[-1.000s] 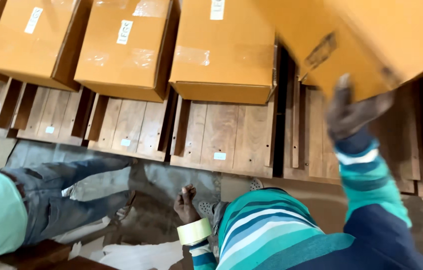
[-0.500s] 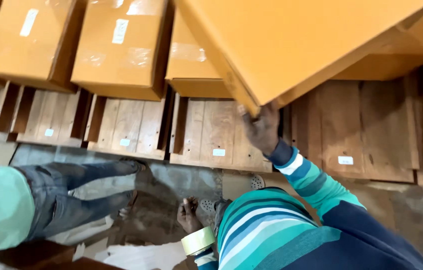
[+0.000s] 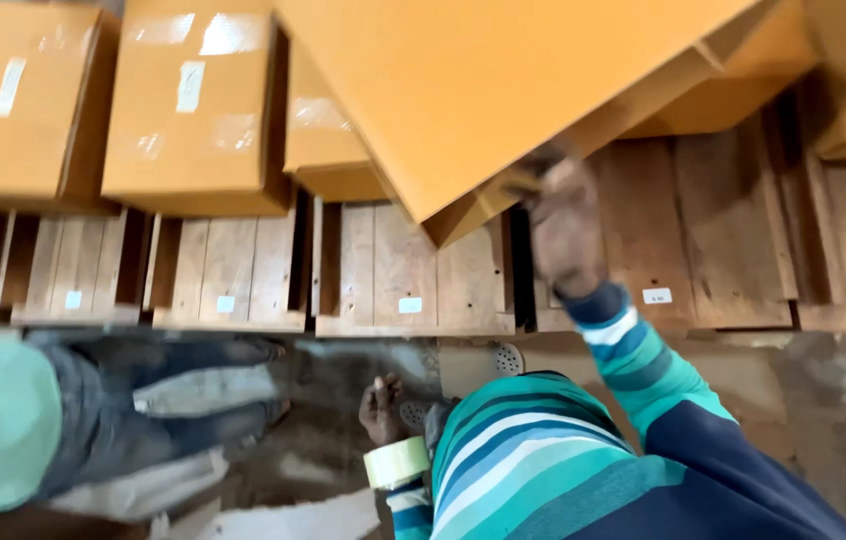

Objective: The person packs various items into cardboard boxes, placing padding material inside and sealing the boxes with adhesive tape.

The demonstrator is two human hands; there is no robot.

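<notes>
- Two hands are far apart: the right hand is raised and grips the lower edge of a tilted cardboard box above the wooden pallets.
- The left hand hangs low, fingers loosely curled, with a tape roll around its wrist.
- Three sealed boxes stand on the pallets at left.

R hand under tilted cardboard box

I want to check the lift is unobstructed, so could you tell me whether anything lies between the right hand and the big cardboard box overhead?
Nothing visible does: the right hand already touches the lower edge of the tilted box.
</notes>
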